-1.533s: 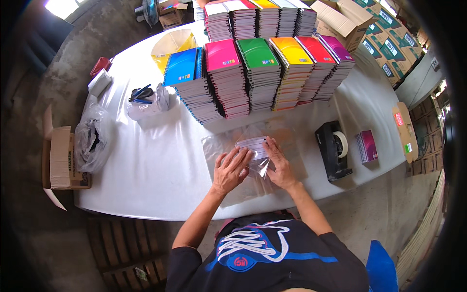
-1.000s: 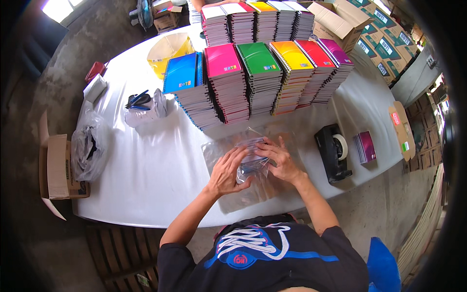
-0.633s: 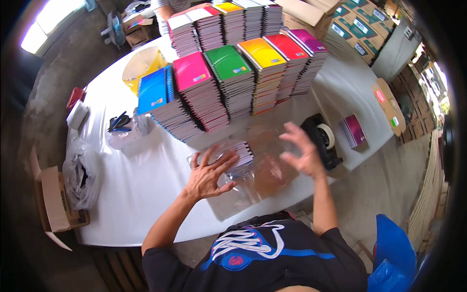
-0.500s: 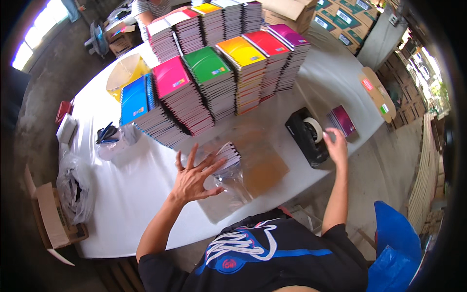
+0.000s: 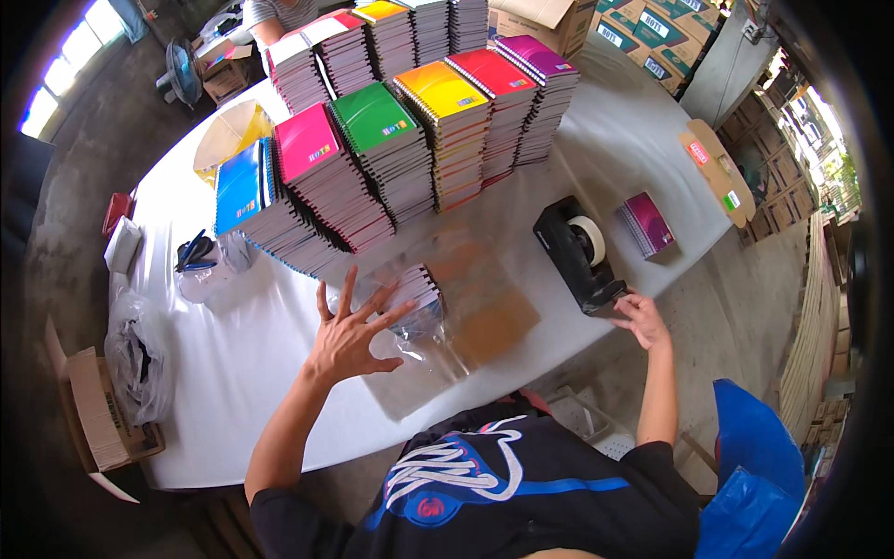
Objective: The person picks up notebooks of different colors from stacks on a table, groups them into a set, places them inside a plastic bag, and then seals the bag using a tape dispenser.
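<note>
left hand lies open, fingers spread, pinning the bagged notebooks flat on the near table. right hand, loosely curled and empty, touches the near end of the tape dispenser at right. notebook stacks stand far.

**Black T-shirt, bare arms**

Dressed in a black short-sleeved T-shirt. Printed across the chest with a large swirling white design, outlined in blue. Crossed below that by a bright blue stripe running toward the right sleeve. Marked near the lower left of the print with a small round red and blue emblem. Sleeves ending above the elbows, forearms bare. No watch, ring or glove visible on the left hand or the right hand.
</note>
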Motion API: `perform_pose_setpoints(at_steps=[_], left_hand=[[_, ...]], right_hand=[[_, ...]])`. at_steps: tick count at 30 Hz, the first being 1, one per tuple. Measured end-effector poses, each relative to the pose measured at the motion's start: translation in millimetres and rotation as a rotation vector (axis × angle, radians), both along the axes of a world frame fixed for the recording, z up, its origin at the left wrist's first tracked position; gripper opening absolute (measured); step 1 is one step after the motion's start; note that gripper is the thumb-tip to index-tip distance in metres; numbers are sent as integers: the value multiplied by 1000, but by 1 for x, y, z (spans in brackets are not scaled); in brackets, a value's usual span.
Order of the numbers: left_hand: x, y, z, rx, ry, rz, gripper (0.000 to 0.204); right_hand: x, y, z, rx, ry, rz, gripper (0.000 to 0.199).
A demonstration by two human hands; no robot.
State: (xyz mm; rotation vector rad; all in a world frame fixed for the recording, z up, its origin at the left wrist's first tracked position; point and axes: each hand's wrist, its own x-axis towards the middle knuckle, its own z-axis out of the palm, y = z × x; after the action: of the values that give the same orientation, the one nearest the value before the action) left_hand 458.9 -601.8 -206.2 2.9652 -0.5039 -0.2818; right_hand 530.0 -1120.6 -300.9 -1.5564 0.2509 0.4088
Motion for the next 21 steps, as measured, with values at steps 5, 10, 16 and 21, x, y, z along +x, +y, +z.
perform_pose_setpoints(at_steps=[5, 10, 16, 21], left_hand=[[-1, 2, 1, 8, 21, -27, 95], [2, 5, 6, 43, 26, -80, 98], [1, 13, 1, 36, 10, -95, 102], [7, 12, -2, -32, 86, -80, 99]], right_hand=[[-4, 32, 25, -1273, -851, -369, 21], [21, 176, 131, -123, -293, 362, 54], [46, 323, 146, -155, -298, 1057, 82], [58, 370, 109, -383, -412, 1122, 88]])
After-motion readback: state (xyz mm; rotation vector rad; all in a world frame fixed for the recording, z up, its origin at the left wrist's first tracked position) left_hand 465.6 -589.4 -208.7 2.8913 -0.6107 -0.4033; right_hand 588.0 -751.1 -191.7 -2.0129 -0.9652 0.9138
